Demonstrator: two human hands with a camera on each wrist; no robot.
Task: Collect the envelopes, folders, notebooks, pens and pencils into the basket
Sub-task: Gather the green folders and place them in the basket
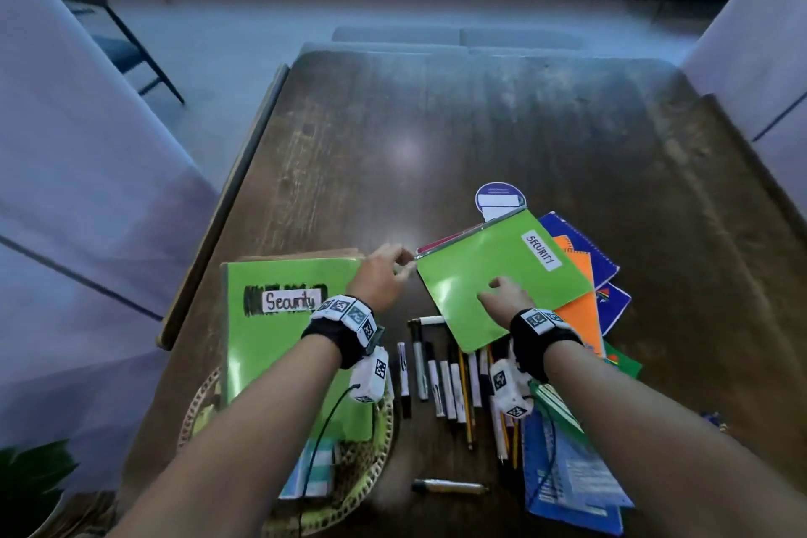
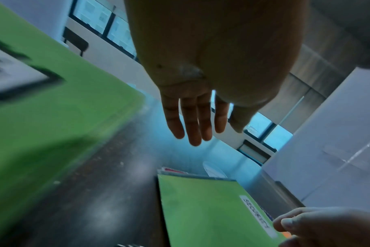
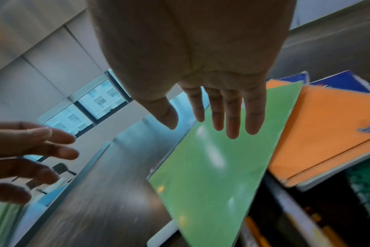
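A green folder labelled SECURITY [image 1: 502,275] [image 2: 205,213] [image 3: 211,175] lies tilted on a pile of notebooks right of centre. My left hand [image 1: 386,271] [image 2: 190,120] hovers by its near-left corner with fingers straight, holding nothing. My right hand [image 1: 502,295] [image 3: 222,113] is spread just over the folder's middle; contact cannot be told. A second green folder [image 1: 279,345] [image 2: 53,117] marked Security lies across the woven basket [image 1: 371,476] at the lower left. Several pens and pencils [image 1: 441,380] lie in a row between the basket and the pile.
Under the folder lie an orange notebook [image 1: 578,312] [image 3: 327,130] and blue spiral notebooks [image 1: 585,245]. Another blue notebook [image 1: 572,480] and a lone pen [image 1: 450,486] sit near the front edge. A round blue card [image 1: 498,199] lies behind the pile. Grey partitions flank the dark wooden table [image 1: 436,122].
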